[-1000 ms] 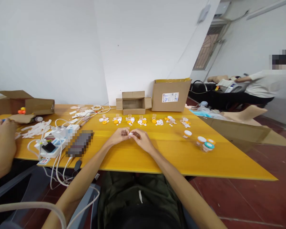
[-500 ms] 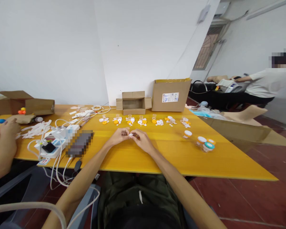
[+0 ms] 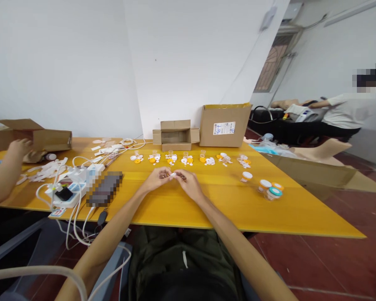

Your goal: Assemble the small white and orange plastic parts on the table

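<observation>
The left hand (image 3: 158,178) and the right hand (image 3: 188,182) are meeting over the table (image 3: 203,213), and both are making a narrow pinch on one small white piece (image 3: 173,175) with dark spots. The piece is sitting between the fingertips, just above the wood. It is so small that the tips are likely doing the holding to leave part of it showing. The arms are reaching in from five and seven o'clock, maybe so both sides of the piece are getting a steady hold.

From ten to two o'clock past the hands, white bits (image 3: 210,161), orange rings (image 3: 152,160) and clear cups (image 3: 186,154) are lying in small heaps. The gaps are probably there to stop the heaps from mixing. Jars with lids on (image 3: 265,184) are standing at three o'clock, away from the heaps, maybe to leave room for the hands. A small open box (image 3: 176,138) is sitting at twelve o'clock, and a big box (image 3: 225,127) is standing at one o'clock. At nine o'clock, a power strip (image 3: 70,196) is holding plugs, and farther out another person's hand (image 3: 20,146) is reaching by a carton (image 3: 54,139)
</observation>
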The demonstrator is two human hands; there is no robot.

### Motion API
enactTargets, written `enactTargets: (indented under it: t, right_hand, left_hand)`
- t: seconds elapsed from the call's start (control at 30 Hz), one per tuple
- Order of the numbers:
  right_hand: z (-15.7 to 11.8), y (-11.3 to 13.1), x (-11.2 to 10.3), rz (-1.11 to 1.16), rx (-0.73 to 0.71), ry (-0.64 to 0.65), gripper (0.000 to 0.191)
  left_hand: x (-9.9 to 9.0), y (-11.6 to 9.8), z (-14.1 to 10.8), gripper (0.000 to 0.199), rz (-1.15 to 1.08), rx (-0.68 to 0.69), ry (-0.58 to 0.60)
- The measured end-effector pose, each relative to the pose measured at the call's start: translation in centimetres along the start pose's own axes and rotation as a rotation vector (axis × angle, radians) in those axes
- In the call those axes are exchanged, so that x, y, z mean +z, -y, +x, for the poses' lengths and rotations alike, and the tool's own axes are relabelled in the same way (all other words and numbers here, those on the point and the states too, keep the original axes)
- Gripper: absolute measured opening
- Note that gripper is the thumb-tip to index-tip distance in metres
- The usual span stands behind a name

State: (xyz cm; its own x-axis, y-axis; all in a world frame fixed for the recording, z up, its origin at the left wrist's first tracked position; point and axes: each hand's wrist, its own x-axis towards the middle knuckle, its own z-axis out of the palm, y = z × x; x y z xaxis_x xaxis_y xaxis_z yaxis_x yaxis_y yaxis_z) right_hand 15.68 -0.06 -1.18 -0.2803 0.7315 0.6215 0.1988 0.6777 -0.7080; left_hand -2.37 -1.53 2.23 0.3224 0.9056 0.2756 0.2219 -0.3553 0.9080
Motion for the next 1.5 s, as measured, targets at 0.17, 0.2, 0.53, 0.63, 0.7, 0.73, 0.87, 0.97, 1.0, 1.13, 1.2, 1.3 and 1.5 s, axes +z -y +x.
enactTargets:
  t: [0.17,0.2,0.53,0.63,0.7,0.73,0.87,0.97,1.0,1.13,1.2,1.3,1.5]
  right_hand:
    - [-0.04,-0.22,0.00,-0.025,0.007,-0.010,0.016]
    - [-0.05,-0.21,-0.03,-0.034,0.007,-0.011,0.016]
    - [-0.25,-0.10,-0.24,-0.100,-0.012,-0.007,0.016]
    - [-0.33,-0.17,-0.24,-0.122,-0.027,0.008,0.016]
    - [-0.38,-0.22,-0.21,-0.146,-0.036,0.020,0.015]
    - [-0.40,-0.24,-0.19,-0.159,-0.040,0.024,0.015]
    - [-0.52,-0.45,-0.11,-0.219,-0.059,0.040,0.015]
    - [-0.60,-0.67,-0.07,-0.285,-0.074,0.049,0.016]
    - [-0.63,-0.73,-0.05,-0.308,-0.078,0.051,0.016]
    - [-0.71,-0.88,0.05,-0.387,-0.090,0.044,0.014]
    - [-0.74,-0.90,0.11,-0.412,-0.098,0.039,0.014]
    - [-0.78,-0.86,0.15,-0.433,-0.111,0.041,0.013]
    - [-0.82,-0.37,0.14,-0.459,-0.129,0.054,0.013]
  left_hand:
    - [-0.19,0.11,-0.02,0.040,0.018,-0.024,0.004]
    - [-0.20,0.11,-0.04,0.040,0.015,-0.029,0.005]
    - [-0.12,-0.17,-0.09,0.034,-0.050,-0.081,-0.010]
    - [-0.19,0.01,-0.06,0.033,-0.064,-0.100,-0.019]
    - [-0.24,0.16,-0.04,0.031,-0.071,-0.103,-0.018]
    - [-0.27,0.23,-0.03,0.030,-0.073,-0.100,-0.018]
    - [-0.35,0.55,0.01,0.028,-0.078,-0.091,-0.021]
    - [-0.36,0.72,0.03,0.028,-0.085,-0.095,-0.023]
    - [-0.35,0.74,0.03,0.028,-0.084,-0.098,-0.025]
    - [-0.28,0.66,0.02,0.030,-0.069,-0.101,-0.033]
    - [-0.25,0.60,0.03,0.030,-0.069,-0.098,-0.034]
    - [-0.26,0.59,0.05,0.031,-0.066,-0.095,-0.033]
    - [-0.27,0.64,0.11,0.036,-0.067,-0.087,-0.039]
